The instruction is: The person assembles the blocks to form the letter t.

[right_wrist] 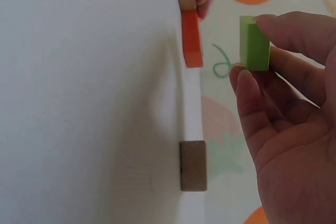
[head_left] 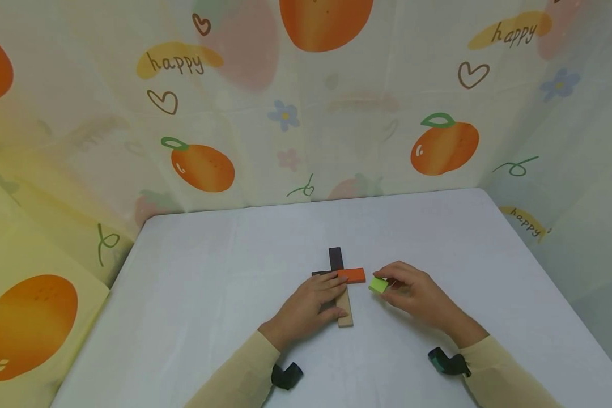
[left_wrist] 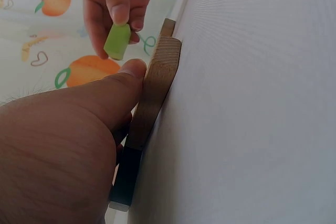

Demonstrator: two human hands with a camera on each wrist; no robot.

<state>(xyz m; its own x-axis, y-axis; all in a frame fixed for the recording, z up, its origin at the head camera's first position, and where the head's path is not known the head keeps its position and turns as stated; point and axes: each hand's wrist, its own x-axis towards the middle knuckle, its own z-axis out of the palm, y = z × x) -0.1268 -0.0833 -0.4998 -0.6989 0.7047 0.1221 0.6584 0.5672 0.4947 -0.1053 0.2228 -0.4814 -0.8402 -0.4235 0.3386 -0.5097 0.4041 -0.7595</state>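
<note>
My right hand (head_left: 408, 288) pinches a small light-green block (head_left: 378, 285) between thumb and fingers, raised off the table just right of an orange block (head_left: 352, 275). My left hand (head_left: 311, 303) rests on a cross-like group of flat blocks, fingers by the orange one and thumb on a plain wooden block (head_left: 345, 317). A dark block (head_left: 335, 258) points away at the top of the group. Another dark block (head_left: 320, 273) shows its edge on the left, mostly covered by the fingers. In the left wrist view the thumb touches the wooden block (left_wrist: 157, 77).
A separate brown block (right_wrist: 193, 166) stands on the table beyond the orange one in the right wrist view. The white table (head_left: 209, 272) meets a fruit-printed cloth (head_left: 245, 141) behind it. Black bands (head_left: 287, 376) sit at both sleeves.
</note>
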